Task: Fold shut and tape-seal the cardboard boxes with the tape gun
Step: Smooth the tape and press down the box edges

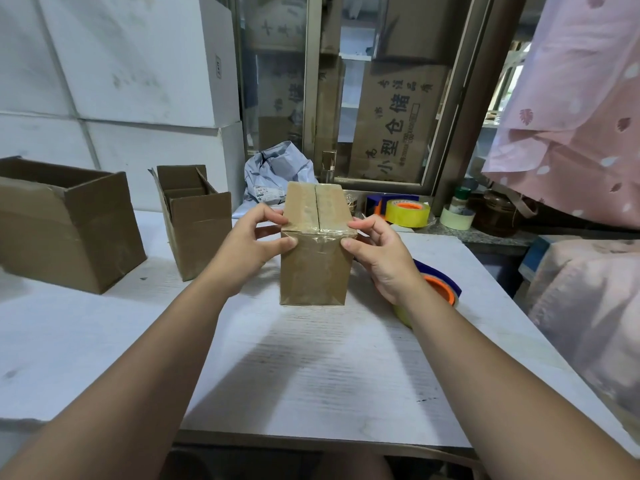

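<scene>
A small brown cardboard box [313, 268] stands on the white table [311, 368], its top flaps folded shut with clear tape over the seam and down the near face. My left hand [251, 242] grips its upper left edge, thumb on the near face. My right hand [379, 252] grips the upper right edge the same way. A tape gun [441, 289] with a blue body, orange hub and yellowish roll lies on the table right of the box, partly hidden behind my right wrist.
Two open cardboard boxes stand at the left: a large one [65, 223] and a narrower one [195, 220]. A second tape dispenser with a yellow roll [407, 211] and a pale tape roll [457, 216] sit on the ledge behind. Pink cloth [571, 116] hangs at right.
</scene>
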Tool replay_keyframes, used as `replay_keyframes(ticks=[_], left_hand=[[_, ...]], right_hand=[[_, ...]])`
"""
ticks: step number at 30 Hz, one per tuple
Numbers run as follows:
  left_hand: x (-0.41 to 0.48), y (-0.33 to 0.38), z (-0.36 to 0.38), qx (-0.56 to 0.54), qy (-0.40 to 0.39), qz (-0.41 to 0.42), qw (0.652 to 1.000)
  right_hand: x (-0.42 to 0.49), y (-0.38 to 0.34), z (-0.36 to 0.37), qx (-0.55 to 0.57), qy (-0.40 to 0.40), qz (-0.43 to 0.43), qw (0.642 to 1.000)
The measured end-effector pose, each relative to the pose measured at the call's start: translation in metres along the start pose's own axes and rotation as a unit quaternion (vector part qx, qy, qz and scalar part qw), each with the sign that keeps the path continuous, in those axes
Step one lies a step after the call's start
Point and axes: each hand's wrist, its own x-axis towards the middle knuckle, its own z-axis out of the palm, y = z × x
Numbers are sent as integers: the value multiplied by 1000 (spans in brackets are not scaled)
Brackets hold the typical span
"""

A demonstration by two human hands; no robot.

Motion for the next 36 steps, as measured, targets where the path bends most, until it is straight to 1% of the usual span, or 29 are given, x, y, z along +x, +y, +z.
replay_keyframes(ticks=[3,6,8,11,19,21,24,28,32,36], left_hand=[[2,-2,1,-21,-3,3,1000],[2,-4,5,-24,-15,18,999],[1,-5,6,-32,-8,20,999],[0,-8,8,-36,2,21,999],[2,-16,10,-154,1,-4,988],[2,-17,8,-167,-6,-11,986],[4,-18,5,-159,-18,-22,987],[4,-19,3,-147,-23,-24,989],[4,-18,3,-134,-25,-20,990],[0,-15,4,-105,-36,-19,994]], right_hand=[[0,0,0,-16,2,-2,1000],[1,0,2,-57,12,-20,998],[0,0,5,-64,20,-31,997],[-1,0,6,-61,27,-37,997],[-1,2,5,-19,16,-17,1000],[-2,2,4,-6,11,-9,1000],[-5,1,3,9,1,6,1000],[-5,0,2,12,-2,1,1000],[-4,0,1,-19,2,-12,1000],[-6,-4,4,-79,11,-30,996]])
